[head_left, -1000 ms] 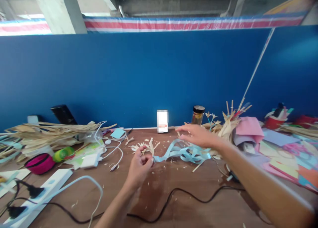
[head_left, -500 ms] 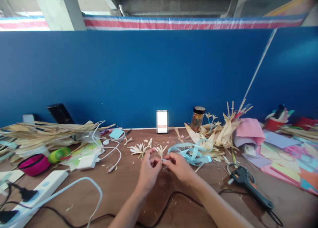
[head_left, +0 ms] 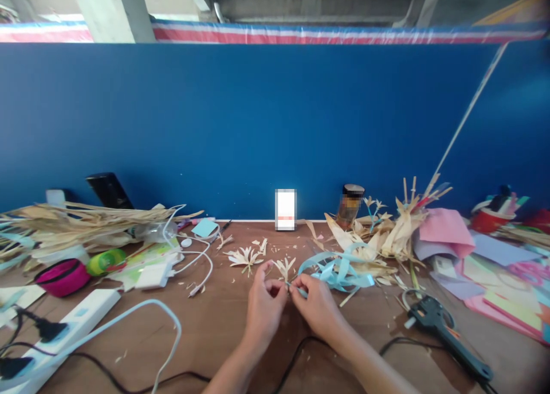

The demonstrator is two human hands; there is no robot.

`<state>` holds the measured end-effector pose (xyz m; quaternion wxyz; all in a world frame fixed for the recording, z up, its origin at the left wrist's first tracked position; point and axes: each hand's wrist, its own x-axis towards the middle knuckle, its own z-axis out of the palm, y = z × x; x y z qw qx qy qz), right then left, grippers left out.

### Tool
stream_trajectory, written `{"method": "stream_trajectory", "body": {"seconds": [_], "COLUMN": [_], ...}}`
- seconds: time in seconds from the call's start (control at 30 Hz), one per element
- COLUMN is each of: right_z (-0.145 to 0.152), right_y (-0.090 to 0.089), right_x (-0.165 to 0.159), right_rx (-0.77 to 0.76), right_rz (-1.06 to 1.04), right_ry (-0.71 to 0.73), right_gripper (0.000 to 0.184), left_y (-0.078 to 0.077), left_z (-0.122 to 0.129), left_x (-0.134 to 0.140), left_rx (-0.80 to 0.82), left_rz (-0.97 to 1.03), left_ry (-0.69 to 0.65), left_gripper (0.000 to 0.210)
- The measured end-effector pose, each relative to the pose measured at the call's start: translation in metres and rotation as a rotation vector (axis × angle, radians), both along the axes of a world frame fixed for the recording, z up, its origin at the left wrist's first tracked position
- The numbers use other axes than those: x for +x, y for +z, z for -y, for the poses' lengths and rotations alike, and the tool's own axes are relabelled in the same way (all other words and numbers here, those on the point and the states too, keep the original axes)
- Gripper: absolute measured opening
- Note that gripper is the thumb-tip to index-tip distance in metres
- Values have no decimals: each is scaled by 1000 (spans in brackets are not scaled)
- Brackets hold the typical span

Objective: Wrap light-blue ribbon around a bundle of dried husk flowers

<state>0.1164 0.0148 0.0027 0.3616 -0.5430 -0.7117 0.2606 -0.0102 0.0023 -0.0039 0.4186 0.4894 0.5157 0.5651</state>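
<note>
A small pale flower of dried husk strips [head_left: 284,267] stands upright between my hands, petals spread at the top. My left hand [head_left: 263,309] pinches its base between thumb and a finger, with the index finger raised beside the petals. Close against it, my right hand [head_left: 317,303] is closed on a light blue ribbon [head_left: 302,292] at the flower's base; the exact wrap is hidden by the fingertips. A second husk flower [head_left: 246,257] lies on the table just beyond my left hand. Loose loops of blue ribbon [head_left: 341,271] lie beyond my right hand.
A glue gun [head_left: 449,337] lies at right, near coloured paper [head_left: 511,311]. Dried husks [head_left: 397,236] and a dark-lidded jar [head_left: 350,208] stand behind. A phone-like bright screen [head_left: 286,209] leans on the blue partition [head_left: 258,125]. Left are a power strip [head_left: 81,319] and cables.
My left index finger has lifted away from the flower and straightened. Both hands still meet at the flower's base. The whole view has shifted slightly.
</note>
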Motion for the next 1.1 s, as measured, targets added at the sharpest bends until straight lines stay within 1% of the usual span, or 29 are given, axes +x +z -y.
{"method": "stream_trajectory", "body": {"seconds": [0.13, 0.23, 0.33, 0.4, 0.47, 0.57, 0.63, 0.73, 0.87, 1.1], "right_z": [-3, -4, -3, -1, -1, 0, 1, 3, 6, 7], "right_y": [-4, -7, -4, 0, 4, 8, 9, 11, 12, 11], "right_x": [-2, -2, -2, -1, 0, 2, 2, 3, 3, 4], "right_rx": [-129, -187, -229, -269, -320, -452, -558, -685, -753, -765], "right_rz": [-126, -239, -341, -417, -527, -723, -834, -958, -1023, -1012], "right_ry": [39, 40, 8, 18, 55, 142, 205, 291, 332, 300], "right_gripper": [17, 19, 19, 19, 20, 23, 26, 27, 23, 23], "left_y": [5, 7, 7, 6, 5, 5, 5, 5, 6, 10], "left_z": [5, 8, 8, 6, 5, 4, 3, 3, 3, 4], "left_x": [3, 6, 8, 9, 10, 9, 7, 4, 1, -2], "left_rx": [15, 33, 19, -17, -86, -235, -315, -371, -378, -376], "left_rz": [7, 46, 126, 237, 401, 625, 712, 786, 830, 883], "left_ry": [21, 43, 31, -13, -61, -142, -226, -334, -381, -463], "left_gripper": [65, 67, 68, 68, 61, 37, 26, 20, 16, 12]}}
